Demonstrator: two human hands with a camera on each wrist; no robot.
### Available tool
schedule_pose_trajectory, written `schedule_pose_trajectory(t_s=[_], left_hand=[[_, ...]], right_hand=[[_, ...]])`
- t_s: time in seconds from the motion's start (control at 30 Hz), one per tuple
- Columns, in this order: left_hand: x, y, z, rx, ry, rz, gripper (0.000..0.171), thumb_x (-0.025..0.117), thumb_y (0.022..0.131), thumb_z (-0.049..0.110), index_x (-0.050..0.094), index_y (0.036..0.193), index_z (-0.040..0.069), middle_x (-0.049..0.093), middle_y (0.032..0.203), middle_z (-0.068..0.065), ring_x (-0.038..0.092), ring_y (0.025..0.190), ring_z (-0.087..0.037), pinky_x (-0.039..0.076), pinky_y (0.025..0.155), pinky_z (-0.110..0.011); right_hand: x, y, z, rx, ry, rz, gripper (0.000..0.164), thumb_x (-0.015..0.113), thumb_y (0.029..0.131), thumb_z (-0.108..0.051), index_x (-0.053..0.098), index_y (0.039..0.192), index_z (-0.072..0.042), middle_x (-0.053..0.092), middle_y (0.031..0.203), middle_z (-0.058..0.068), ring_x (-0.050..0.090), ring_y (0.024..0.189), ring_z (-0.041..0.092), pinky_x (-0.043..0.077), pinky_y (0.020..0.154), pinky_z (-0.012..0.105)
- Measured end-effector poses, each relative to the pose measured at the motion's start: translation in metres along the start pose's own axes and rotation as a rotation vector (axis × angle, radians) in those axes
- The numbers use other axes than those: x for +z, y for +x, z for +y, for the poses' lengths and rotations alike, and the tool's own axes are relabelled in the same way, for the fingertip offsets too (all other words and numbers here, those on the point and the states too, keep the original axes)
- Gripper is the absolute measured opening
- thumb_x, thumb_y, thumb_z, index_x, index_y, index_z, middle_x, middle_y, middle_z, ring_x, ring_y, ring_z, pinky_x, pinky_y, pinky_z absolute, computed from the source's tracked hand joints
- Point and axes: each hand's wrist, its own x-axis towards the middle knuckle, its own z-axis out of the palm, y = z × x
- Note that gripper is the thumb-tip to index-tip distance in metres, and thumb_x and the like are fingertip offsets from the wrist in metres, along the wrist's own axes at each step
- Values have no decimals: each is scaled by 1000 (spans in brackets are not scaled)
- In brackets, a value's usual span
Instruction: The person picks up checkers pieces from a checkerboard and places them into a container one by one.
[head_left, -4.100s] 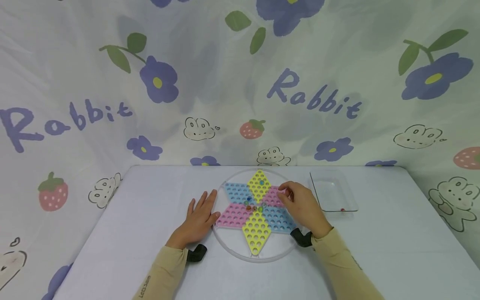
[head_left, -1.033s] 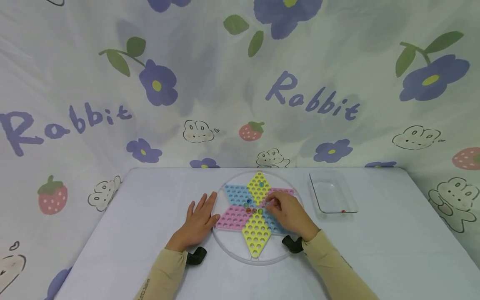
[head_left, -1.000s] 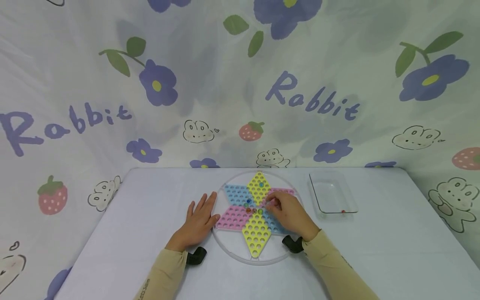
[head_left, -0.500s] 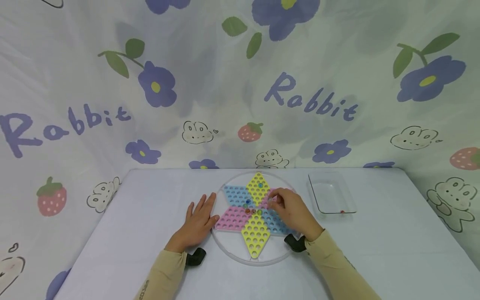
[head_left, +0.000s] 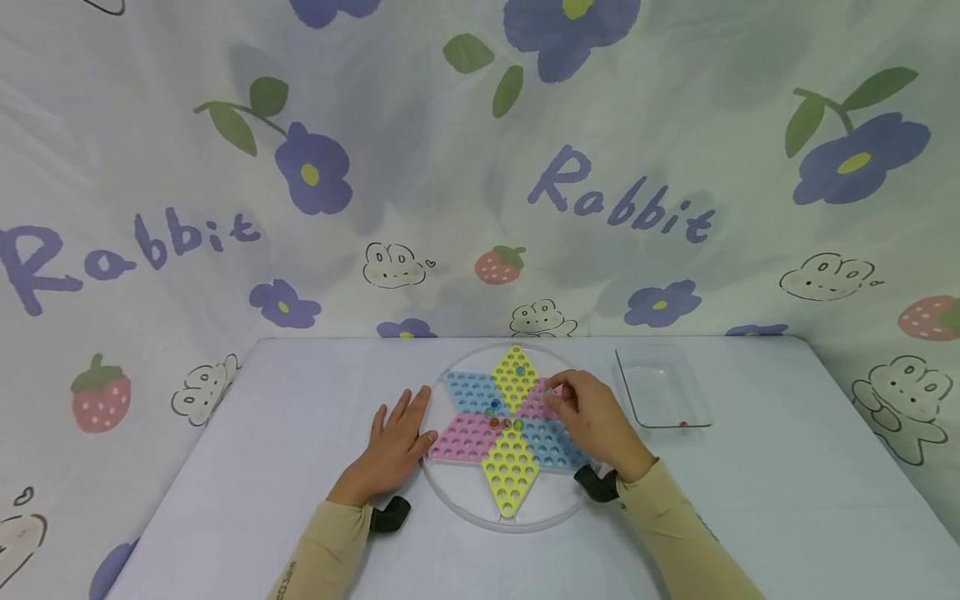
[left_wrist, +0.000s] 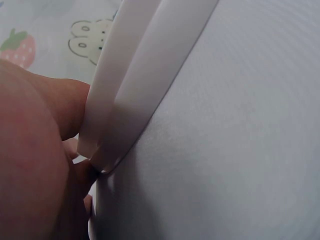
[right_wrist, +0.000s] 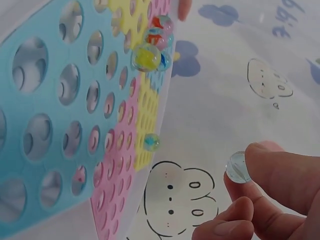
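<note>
A round Chinese checkers board (head_left: pixel 513 527) with a yellow, blue and pink star lies on the table. My right hand (head_left: pixel 596 421) pinches a clear marble (right_wrist: pixel 237 167) between thumb and fingers, above the board's right pink point. Near the star's centre sit several marbles, among them a green one (head_left: pixel 518 425) and a blue one (head_left: pixel 496 404). Another bluish marble (head_left: pixel 520 372) rests in the far yellow point. At the left edge of the board lies my left hand (head_left: pixel 390 450), fingers spread, its thumb against the pale rim (left_wrist: pixel 135 75) in the left wrist view.
Right of the board stands a clear rectangular container (head_left: pixel 675 427) with a small red marble (head_left: pixel 683 424) at its near edge. A printed cloth (head_left: pixel 450 167) hangs behind the white table (head_left: pixel 750 500). Black wrist cameras (head_left: pixel 597 485) sit at both wrists.
My right hand reached in to the star's centre and has since drawn back to the right with the clear marble, which earlier lay right of the green one. The left hand stays put.
</note>
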Motion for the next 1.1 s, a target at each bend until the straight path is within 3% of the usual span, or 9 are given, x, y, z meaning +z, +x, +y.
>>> schedule_pose_trajectory(t_s=[0.2,1.1], left_hand=[[1,0,-2,4,2,-1,68,47,107,25,14,159,-4,17,165,-21,6,152,-43,-6,115,-64],[2,1,-2,13,1,10,67,48,107,23,16,158,-5,18,165,-21,8,152,-43,-6,115,-64]], right_hand=[[-6,-1,2,-36,-17,48,17,66,98,-13,67,111,-2,50,82,4,45,69,16,40,61,28],[-32,2,19,-41,-62,145,18,66,98,-13,67,111,0,52,81,5,46,69,17,40,60,29]])
